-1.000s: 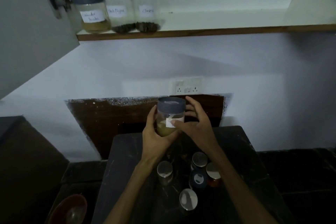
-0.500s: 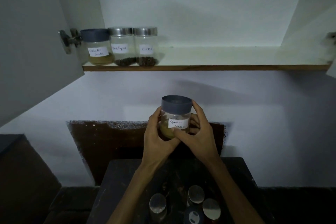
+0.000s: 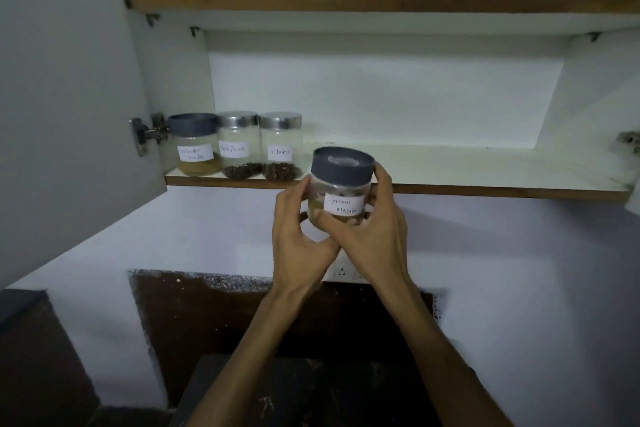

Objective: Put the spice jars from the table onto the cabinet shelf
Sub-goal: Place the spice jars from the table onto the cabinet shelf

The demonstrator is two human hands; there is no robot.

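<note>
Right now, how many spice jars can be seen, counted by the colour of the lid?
Grey lid: 2, the coriander powder jar on the cabinet shelf and the Garam Masala jar held in the left hand and right hand.
Silver lid: 2, the black pepper jar and the cloves jar.
Total: 4 jars.

Our fingers (image 3: 323, 218) hide the bottom of the jar (image 3: 341, 185) in the grip. Below the grip, the dark surface (image 3: 242, 388) is cut off by the picture's edge.
</note>
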